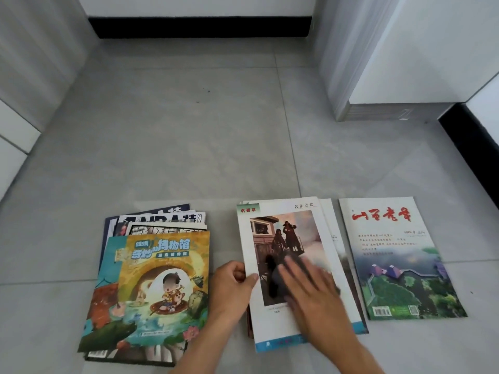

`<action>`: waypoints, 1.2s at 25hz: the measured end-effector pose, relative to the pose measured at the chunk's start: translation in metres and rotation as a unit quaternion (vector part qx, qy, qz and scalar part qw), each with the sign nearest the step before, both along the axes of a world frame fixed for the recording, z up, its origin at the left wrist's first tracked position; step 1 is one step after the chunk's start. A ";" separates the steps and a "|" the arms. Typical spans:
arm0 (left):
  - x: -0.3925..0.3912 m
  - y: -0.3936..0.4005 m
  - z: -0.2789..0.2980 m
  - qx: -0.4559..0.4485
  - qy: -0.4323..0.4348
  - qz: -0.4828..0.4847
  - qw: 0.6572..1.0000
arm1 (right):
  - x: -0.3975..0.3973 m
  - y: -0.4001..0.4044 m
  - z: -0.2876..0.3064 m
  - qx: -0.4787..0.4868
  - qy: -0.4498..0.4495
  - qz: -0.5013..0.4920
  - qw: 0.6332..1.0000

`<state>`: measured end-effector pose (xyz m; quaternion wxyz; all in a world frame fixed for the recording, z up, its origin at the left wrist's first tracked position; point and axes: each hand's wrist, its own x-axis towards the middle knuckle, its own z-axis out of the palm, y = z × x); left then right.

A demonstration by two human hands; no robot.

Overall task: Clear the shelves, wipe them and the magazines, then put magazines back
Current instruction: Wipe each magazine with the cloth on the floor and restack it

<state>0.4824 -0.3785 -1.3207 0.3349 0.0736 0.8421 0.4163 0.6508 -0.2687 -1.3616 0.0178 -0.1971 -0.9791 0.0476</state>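
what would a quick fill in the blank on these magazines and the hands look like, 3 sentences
1. The right hand presses a dark ____ onto the middle magazine.
2. The left hand holds that magazine by its ____ edge.
3. The cartoon-cover magazine tops the ____ pile, and the magazine with red title characters lies on the right.

Missing words: cloth; left; left

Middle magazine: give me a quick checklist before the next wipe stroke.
1. Left hand steadies the middle magazine at its left edge: ok.
2. Right hand presses the dark cloth flat on the cover: ok.
3. Cover lies flat on its pile: ok.
4. Cover clean: cannot tell, motion blur.
5. Left pile and right magazine lie clear of the stroke: ok.
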 end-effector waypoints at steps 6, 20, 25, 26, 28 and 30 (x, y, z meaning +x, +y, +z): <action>-0.001 -0.003 -0.005 0.012 -0.001 0.006 1.000 | -0.043 -0.007 0.002 -0.037 0.069 -0.201 0.976; -0.011 0.001 -0.019 0.011 -0.050 0.026 0.998 | -0.120 0.019 0.002 -0.019 0.098 0.039 0.994; -0.010 -0.001 -0.019 -0.002 -0.044 0.024 0.999 | -0.089 0.091 0.001 -0.041 0.110 -0.271 0.955; -0.010 0.000 -0.018 -0.003 -0.043 0.025 0.999 | -0.098 0.085 0.003 -0.041 0.115 -0.302 0.945; -0.010 0.001 -0.017 0.000 -0.043 0.024 0.999 | -0.126 0.053 0.006 -0.045 0.121 -0.230 0.965; -0.011 0.001 -0.017 0.006 -0.049 0.026 0.998 | -0.141 0.021 0.004 -0.042 0.107 -0.030 0.993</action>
